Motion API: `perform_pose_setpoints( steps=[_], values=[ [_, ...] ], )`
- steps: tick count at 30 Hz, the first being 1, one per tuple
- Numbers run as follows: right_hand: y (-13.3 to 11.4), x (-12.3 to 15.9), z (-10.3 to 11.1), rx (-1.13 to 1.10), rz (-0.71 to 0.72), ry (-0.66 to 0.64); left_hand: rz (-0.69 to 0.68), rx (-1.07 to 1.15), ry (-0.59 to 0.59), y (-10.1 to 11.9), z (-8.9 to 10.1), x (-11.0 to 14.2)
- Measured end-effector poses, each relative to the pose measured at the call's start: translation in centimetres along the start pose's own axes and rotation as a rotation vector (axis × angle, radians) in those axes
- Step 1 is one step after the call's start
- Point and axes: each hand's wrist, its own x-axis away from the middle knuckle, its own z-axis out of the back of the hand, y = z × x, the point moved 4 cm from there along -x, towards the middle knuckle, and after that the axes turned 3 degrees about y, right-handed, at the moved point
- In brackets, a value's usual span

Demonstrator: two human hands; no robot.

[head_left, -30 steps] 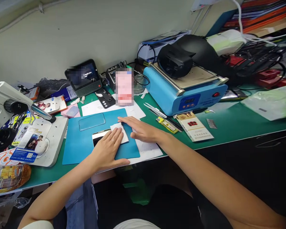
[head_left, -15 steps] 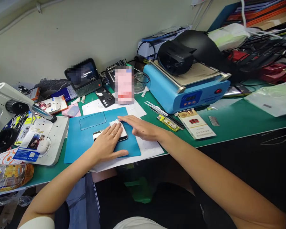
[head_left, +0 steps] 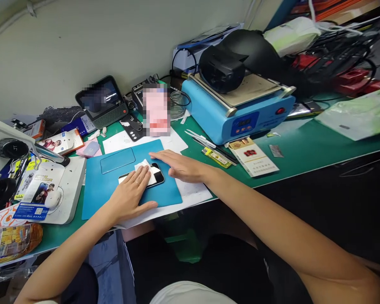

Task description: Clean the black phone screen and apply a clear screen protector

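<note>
A smartphone (head_left: 158,174) lies face up on a blue mat (head_left: 98,190), its glossy screen showing at the right end. My left hand (head_left: 130,192) rests flat over it, fingers stretched out and pressing a white wipe (head_left: 152,179) against the glass. The middle and left of the phone are mostly covered by that hand. Just right of the phone is my right hand (head_left: 183,165), open, its fingertips near the mat by the phone's upper edge and nothing held. A thin clear screen sheet (head_left: 118,160) with a dark outline lies higher on the mat.
A blue heating machine (head_left: 205,114) bears a black headset (head_left: 223,69). Tweezers (head_left: 199,138) and a cigarette box (head_left: 253,158) lie at right. A microscope base (head_left: 72,190) stands left. Behind the mat are a small display device (head_left: 103,101) and another phone with a blurred pink screen (head_left: 156,109).
My left hand has slid the wipe leftward along the phone, baring more of its right end. The right hand keeps about the same place beside it. The whole view has shifted slightly.
</note>
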Motion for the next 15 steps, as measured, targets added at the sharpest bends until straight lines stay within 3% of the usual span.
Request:
perform_pose_setpoints(
  steps=[5, 11, 15],
  values=[
    [1.0, 0.1, -0.4, -0.015, 0.019, 0.034, -0.059, 0.023, -0.014, 1.7, -0.4, -2.3],
    [0.7, 0.1, -0.2, -0.005, 0.019, 0.021, -0.081, -0.073, 0.019, 3.2, -0.6, 0.1],
    [0.2, 0.0, -0.1, -0.004, 0.008, 0.008, -0.078, -0.111, 0.038, 3.6, -0.8, -0.5]
  ],
)
